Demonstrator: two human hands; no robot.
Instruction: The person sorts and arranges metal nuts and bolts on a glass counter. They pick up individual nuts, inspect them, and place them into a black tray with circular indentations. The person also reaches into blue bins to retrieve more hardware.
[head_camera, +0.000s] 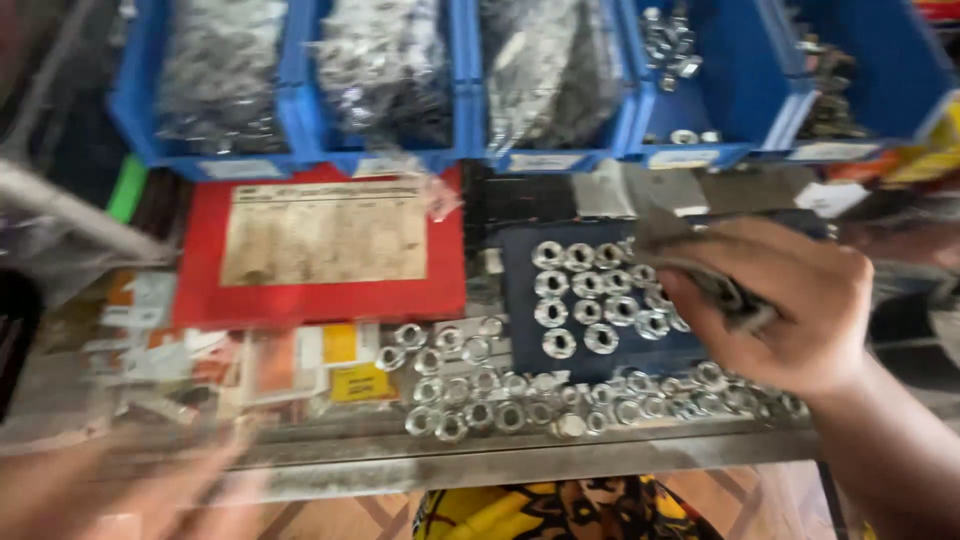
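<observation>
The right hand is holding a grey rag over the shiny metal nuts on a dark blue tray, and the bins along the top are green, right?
Not quite: the head view shows that the plastic bins along the top are blue, not green. The rest holds: the right hand grips a grey rag over shiny metal nuts on a dark blue tray.

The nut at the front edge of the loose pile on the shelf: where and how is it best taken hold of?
Probably pinch the nut across its outer rim, coming from above and the front. It lies flat with the hole up, and the shelf edge before it is open, while other nuts crowd behind.
</observation>
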